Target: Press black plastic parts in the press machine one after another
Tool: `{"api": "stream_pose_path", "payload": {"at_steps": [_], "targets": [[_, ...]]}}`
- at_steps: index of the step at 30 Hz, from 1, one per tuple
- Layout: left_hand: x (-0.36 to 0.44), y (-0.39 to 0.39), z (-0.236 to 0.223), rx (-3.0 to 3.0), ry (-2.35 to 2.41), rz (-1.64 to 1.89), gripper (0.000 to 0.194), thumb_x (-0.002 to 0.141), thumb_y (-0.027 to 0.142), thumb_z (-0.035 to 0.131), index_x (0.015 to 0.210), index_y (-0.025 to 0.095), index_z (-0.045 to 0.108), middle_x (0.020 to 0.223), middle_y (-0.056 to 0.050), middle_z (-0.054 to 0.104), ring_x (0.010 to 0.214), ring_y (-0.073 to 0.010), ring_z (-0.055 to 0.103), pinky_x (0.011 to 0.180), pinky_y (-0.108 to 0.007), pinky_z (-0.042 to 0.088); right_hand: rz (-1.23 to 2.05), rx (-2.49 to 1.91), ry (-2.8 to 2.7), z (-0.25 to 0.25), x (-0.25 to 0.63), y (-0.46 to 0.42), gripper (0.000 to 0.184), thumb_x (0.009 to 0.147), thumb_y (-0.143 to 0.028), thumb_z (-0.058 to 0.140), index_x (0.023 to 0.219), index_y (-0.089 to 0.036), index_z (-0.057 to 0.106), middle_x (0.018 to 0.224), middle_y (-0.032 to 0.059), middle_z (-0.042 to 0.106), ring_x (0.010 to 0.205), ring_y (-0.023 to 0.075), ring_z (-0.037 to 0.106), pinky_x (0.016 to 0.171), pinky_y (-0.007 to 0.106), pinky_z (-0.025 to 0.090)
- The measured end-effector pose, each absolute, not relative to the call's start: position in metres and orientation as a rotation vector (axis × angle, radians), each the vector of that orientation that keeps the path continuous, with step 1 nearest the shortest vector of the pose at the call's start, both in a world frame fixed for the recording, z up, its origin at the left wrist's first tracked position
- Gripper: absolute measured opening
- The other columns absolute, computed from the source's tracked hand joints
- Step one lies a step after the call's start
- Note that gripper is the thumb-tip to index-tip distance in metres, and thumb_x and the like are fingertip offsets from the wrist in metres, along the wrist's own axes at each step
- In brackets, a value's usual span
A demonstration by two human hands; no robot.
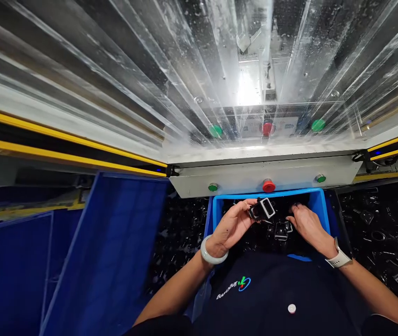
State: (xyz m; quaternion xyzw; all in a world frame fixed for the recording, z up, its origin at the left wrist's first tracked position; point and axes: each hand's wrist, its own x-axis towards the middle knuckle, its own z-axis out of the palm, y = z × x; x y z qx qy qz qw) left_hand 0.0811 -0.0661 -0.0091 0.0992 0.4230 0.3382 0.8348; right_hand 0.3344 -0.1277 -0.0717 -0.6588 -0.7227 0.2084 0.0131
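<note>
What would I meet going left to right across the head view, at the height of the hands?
Dark blue crate → heap of small black parts → left hand → black rectangular part in that hand → right hand → second heap of black parts

the dark shirt [272, 298] bears an upside-down logo [233, 288], its lettering unclear; the panel label [275, 126] is blurred too.
</note>
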Motion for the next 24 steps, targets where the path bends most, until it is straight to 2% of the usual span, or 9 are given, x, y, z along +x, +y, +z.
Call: {"api": "stream_pose_path", "payload": {"at_steps": [4,8,10,13,19,24], "targets": [[0.083,-0.065,-0.005,0.258,0.914,0.777,0.024,0.076,0.031,0.082,0.095,0.017,0.083,0.102,-0.008,0.077,0.095,-0.0217,0.069,0.085,-0.033,0.058,0.642,-2.062,-2.22,-0.042,0.348,-0.12,0.025,0.103,-0.025,0.053,0.085,-0.02,0.07,0.092,0.0098,0.069,0.086,0.0245,0.07,0.066,0.034,0.053],[0.086,-0.063,0.007,0.445,0.936,0.818,0.032,0.085,0.039,0.08,0.109,0.018,0.083,0.117,-0.011,0.076,0.105,-0.0251,0.069,0.091,-0.035,0.057,0.7,-1.892,-1.808,0.011,0.338,-0.114,0.021,0.104,-0.037,0.058,0.108,-0.026,0.075,0.106,0.0054,0.074,0.091,0.0211,0.071,0.08,0.035,0.058],[0.089,-0.063,0.014,0.529,0.955,0.817,0.034,0.089,0.041,0.077,0.114,0.02,0.082,0.124,-0.011,0.073,0.111,-0.0261,0.068,0.093,-0.035,0.056,0.782,-1.813,-1.568,0.034,0.324,-0.11,0.02,0.099,-0.043,0.067,0.108,-0.028,0.074,0.103,0.0028,0.076,0.088,0.0191,0.072,0.081,0.033,0.059],[0.094,-0.063,0.021,0.627,0.978,0.795,0.033,0.092,0.043,0.075,0.118,0.023,0.081,0.132,-0.01,0.069,0.117,-0.0267,0.066,0.097,-0.035,0.055,0.921,-1.761,-1.393,0.052,0.303,-0.103,0.022,0.094,-0.049,0.073,0.096,-0.026,0.074,0.09,0.0011,0.077,0.078,0.0175,0.072,0.074,0.031,0.06],[0.104,-0.062,0.019,0.871,1.026,0.898,0.033,0.099,0.047,0.067,0.12,0.026,0.08,0.128,-0.009,0.07,0.124,-0.0273,0.063,0.107,-0.038,0.051,0.981,-1.705,-1.432,0.044,0.288,-0.084,0.026,0.094,-0.05,0.071,0.094,-0.024,0.074,0.091,0.004,0.078,0.077,0.0183,0.073,0.073,0.032,0.06],[0.108,-0.04,0.021,1.251,1.164,1.04,0.022,0.092,0.036,0.078,0.112,0.029,0.081,0.109,-0.007,0.072,0.101,-0.0226,0.068,0.088,-0.033,0.055,0.958,-1.664,-1.457,0.043,0.288,-0.062,0.025,0.095,-0.048,0.07,0.094,-0.023,0.073,0.09,0.0041,0.078,0.078,0.0185,0.073,0.074,0.032,0.059]]}}
